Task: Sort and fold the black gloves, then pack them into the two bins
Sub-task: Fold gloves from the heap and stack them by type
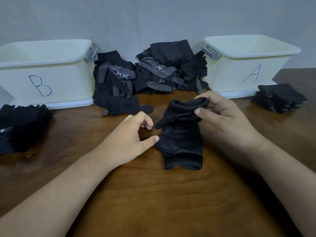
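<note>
A plain black glove (182, 139) lies on the wooden table in front of me, its far end lifted and bent back. My right hand (224, 115) pinches that raised end between thumb and fingers. My left hand (130, 141) sits just left of the glove, fingers loosely curled, thumb tip touching the glove's left edge. A heap of unsorted black gloves (150, 74), many with white dots, lies against the wall between the two bins. The cream bin marked B (42, 69) stands at the left, the cream bin marked A (248, 65) at the right.
A stack of folded black gloves (280, 98) rests at the right in front of bin A. Another pile of black gloves (20, 127) lies at the left edge in front of bin B. A grey wall runs behind everything. Bare wood table (153, 194) stretches toward me.
</note>
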